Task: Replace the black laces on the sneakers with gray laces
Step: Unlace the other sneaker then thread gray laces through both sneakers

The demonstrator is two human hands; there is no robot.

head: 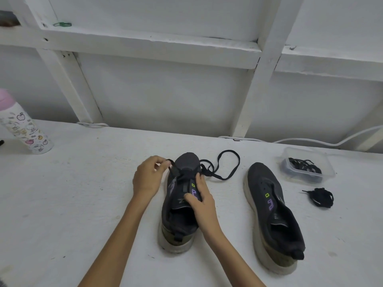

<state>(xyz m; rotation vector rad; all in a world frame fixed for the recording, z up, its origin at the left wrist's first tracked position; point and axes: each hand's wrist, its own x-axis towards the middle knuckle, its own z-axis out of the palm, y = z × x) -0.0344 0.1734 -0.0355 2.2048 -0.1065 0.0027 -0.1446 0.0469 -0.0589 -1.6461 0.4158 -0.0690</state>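
Two dark sneakers lie on the white table. The left sneaker (180,212) carries a black lace (228,168) through its lowest eyelets, with a long loop trailing to the right. My left hand (148,177) pinches the lace's left end beside the toe. My right hand (200,200) grips the sneaker's tongue and right eyelet flap. The right sneaker (273,216) has no lace in it. A bundled black lace (320,197) lies to its right. A clear plastic box (323,162) behind holds more dark laces.
A pink-capped patterned bottle (24,129) stands at the far left. A white cable (323,140) runs along the table's back edge by the white wooden frame (261,83). Bare tabletop spreads left of the shoes.
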